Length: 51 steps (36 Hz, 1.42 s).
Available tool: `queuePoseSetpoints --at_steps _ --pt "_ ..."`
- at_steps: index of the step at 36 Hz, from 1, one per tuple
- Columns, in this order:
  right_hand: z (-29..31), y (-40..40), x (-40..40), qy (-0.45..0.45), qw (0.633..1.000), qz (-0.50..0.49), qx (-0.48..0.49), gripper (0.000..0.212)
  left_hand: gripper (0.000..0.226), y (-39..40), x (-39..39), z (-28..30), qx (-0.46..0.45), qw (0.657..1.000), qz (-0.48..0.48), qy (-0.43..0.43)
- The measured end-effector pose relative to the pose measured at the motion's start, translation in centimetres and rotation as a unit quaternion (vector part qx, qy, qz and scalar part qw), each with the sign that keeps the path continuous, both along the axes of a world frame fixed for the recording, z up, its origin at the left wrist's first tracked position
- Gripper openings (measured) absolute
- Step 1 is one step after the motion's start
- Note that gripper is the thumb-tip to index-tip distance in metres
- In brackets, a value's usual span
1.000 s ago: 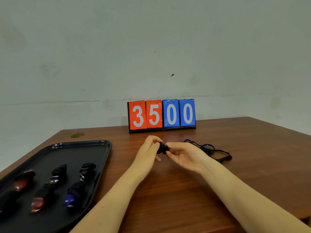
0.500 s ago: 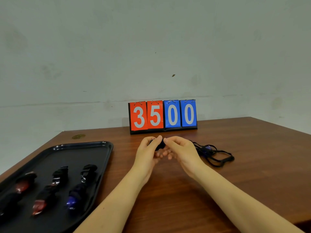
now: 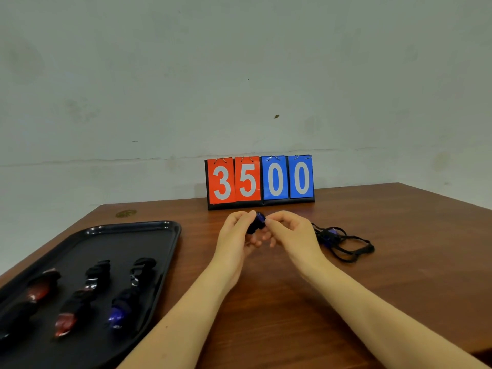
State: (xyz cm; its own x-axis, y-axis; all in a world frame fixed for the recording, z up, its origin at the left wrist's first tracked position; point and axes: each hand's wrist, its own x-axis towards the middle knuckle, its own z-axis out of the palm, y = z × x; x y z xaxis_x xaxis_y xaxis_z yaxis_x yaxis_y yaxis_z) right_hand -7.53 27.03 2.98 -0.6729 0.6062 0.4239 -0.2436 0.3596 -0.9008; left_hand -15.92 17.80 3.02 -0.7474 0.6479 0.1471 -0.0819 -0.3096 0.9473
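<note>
**Two hands pinch a small item before the score board**

The left hand (image 3: 234,241) and the right hand (image 3: 295,235) meet above the counter (image 3: 292,310), towards the middle of its far edge. Between them they hold a blue and black item (image 3: 257,222). It is clear of the wood and just in front of the score board (image 3: 259,182). The left hand grips it from the left with curled fingers and the thumb on top. The right hand pinches its right end between thumb and forefinger, with the other fingers folded underneath. The item's top shows glossy blue and its lower part is black. What kind of thing it is cannot be told at this size.

Just beside the right wrist, towards the right edge of the counter, a loose black cord (image 3: 346,246) lies in tangled loops on the wood. A small blue piece sits among them.

A black tray (image 3: 133,235) takes up the near left corner. Three bundles lie in a row in it, each wound in black. One has a red end (image 3: 40,291), the next also has a red end (image 3: 65,322), and the third has a blue end (image 3: 118,314). They lie apart from one another.

The score board stands at the far edge against the pale wall (image 3: 239,75). It shows 3 and 5 on red cards and 0 and 0 on blue. A round mark (image 3: 126,213) sits near the far left corner.
</note>
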Motion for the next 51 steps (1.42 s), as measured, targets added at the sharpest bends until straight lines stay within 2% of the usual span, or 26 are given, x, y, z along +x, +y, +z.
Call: queuePoseSetpoints --at_steps 8,15,18,25,29,33,39,44,51 --pt "0.1 -0.1 0.1 -0.011 0.999 0.025 -0.028 0.013 0.027 -0.2 0.4 0.2 0.031 0.993 -0.061 -0.100" --pt "-0.1 -0.1 -0.1 0.005 1.000 0.010 0.013 0.016 0.036 -0.4 0.3 0.3 0.084 0.970 -0.077 -0.213" --pt "-0.2 -0.3 -0.1 0.006 0.999 0.016 0.037 0.020 0.041 -0.4 0.2 0.3 0.080 0.969 -0.072 -0.221" --pt "-0.4 -0.4 -0.3 -0.005 0.998 0.007 0.059 0.018 0.027 -0.4 0.2 0.3 0.056 0.970 -0.070 -0.226" --pt "-0.6 -0.8 -0.5 -0.035 0.994 -0.013 0.105 0.026 0.028 -0.4 0.1 0.3 0.072 0.962 -0.080 -0.252" --pt "-0.6 -0.6 -0.4 -0.020 0.992 -0.033 0.117 0.032 0.032 0.1 0.0 0.0 0.039 0.975 -0.077 -0.205" --pt "-0.1 -0.3 -0.2 0.012 0.997 -0.031 0.076 0.023 0.039 0.6 0.7 -0.2 -0.054 0.994 -0.058 -0.081" --pt "0.0 0.1 -0.5 -0.005 0.999 -0.032 0.029 0.020 0.028 0.7 1.0 -0.1 -0.106 0.992 -0.028 -0.063" --pt "-0.3 0.7 -0.4 0.017 0.998 -0.033 -0.040 0.025 0.025 1.2 0.4 -0.1 -0.129 0.988 0.083 0.024"
